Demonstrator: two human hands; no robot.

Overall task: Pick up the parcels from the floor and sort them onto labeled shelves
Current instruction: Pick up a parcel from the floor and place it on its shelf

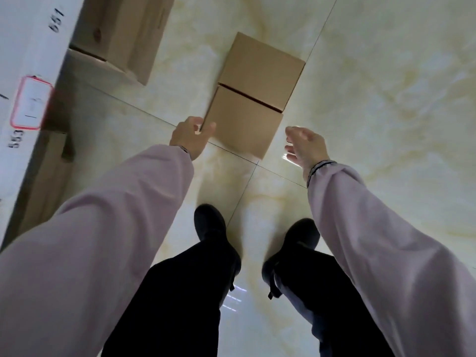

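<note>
Two plain brown cardboard parcels sit side by side on the tiled floor ahead of me. The near parcel (244, 122) touches the far parcel (262, 70) along a dark seam. My left hand (190, 137) rests against the near parcel's left corner, fingers curled at its edge. My right hand (306, 148) hovers open a little to the right of that parcel, not touching it. Both arms wear pale pink sleeves.
A white shelf edge (31, 81) runs along the left, with printed numbers and a red-framed label (31, 106). Under it stand brown boxes (123, 34). My dark shoes (210, 222) stand on the glossy cream tiles (386, 99), which stretch bare to the right.
</note>
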